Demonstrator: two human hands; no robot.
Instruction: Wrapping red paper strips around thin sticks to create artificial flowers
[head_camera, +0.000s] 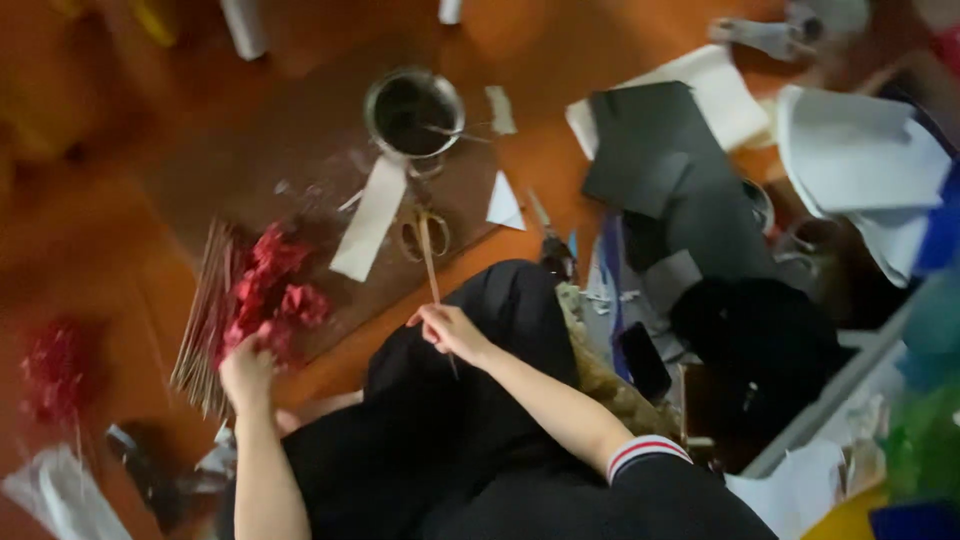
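1. Stick: a thin wooden stick, pinched between the fingers of the right hand; it rises from the hand toward the scissors, and its lower end shows just below the hand, over the person's dark-clothed lap.
2. Left hand: reaches to the red paper flowers, fingers closed on the lowest of them. The frame is blurred, so the exact grip cannot be told.
3. Bundle of sticks: lies on the orange floor, fanned out just left of the flowers and touching them.
4. Brown board: carries the flowers, the scissors, a white paper strip and a round metal tin.
5. Right of the lap: dark grey sheets, white paper and a black phone, all well apart from both hands.
6. Far left: a second red cluster, blurred.
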